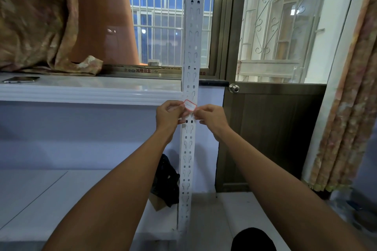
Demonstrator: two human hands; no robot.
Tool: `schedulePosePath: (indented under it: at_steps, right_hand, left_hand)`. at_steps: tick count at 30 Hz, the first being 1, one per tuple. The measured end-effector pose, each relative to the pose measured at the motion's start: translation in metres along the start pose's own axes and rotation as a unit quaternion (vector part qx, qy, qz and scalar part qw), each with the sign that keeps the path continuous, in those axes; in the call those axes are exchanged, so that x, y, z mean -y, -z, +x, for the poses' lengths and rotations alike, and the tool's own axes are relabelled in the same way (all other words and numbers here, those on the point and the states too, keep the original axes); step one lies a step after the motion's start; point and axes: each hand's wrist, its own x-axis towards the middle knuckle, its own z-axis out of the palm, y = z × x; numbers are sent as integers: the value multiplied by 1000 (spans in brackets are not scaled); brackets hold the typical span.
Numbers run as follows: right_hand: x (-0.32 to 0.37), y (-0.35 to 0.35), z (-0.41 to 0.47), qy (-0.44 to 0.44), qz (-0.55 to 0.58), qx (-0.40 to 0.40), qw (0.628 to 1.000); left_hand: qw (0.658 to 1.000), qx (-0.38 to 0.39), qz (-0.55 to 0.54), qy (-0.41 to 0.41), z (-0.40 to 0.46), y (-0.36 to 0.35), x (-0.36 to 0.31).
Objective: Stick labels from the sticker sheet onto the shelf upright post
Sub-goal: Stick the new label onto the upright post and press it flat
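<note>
While both forearms reach forward, the left hand (pixel 168 113) and right hand (pixel 210 117) pinch opposite ends of a red-bordered white label (pixel 190 105), its long axis running left to right and slightly tilted, against the vertical white perforated shelf upright post (pixel 188 149). Farther left, a phone (pixel 21 79) lies on the white shelf (pixel 81 92).

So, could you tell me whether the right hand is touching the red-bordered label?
Touching: the head view shows the right hand pinching the label's right edge at the post.
</note>
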Motion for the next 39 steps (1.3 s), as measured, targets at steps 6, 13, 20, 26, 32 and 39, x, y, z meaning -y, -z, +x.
schedulePosePath:
  at_steps: [6,13,20,26,32,39]
  right_hand:
    - [-1,-3,-3,-7,66,-8,998]
    - [-7,-4,-3,-32,102,-7,994]
    - [-7,-7,-3,6,33,-33,999]
    - [-6,-11,3,21,2,-51,998]
    - [-4,-12,6,39,-57,-96,993]
    - [-1,-20,7,53,-80,-128,987]
  left_hand:
    - [1000,1,-18,12,-7,1,1]
    - [999,6,-28,42,-12,-4,3]
    - [997,-54,59,1,-6,-8,7]
    - [993,-86,79,2,-5,-8,11]
    - [991,-91,94,-11,-3,-8,10]
    - [988,-113,105,-13,-5,-15,5]
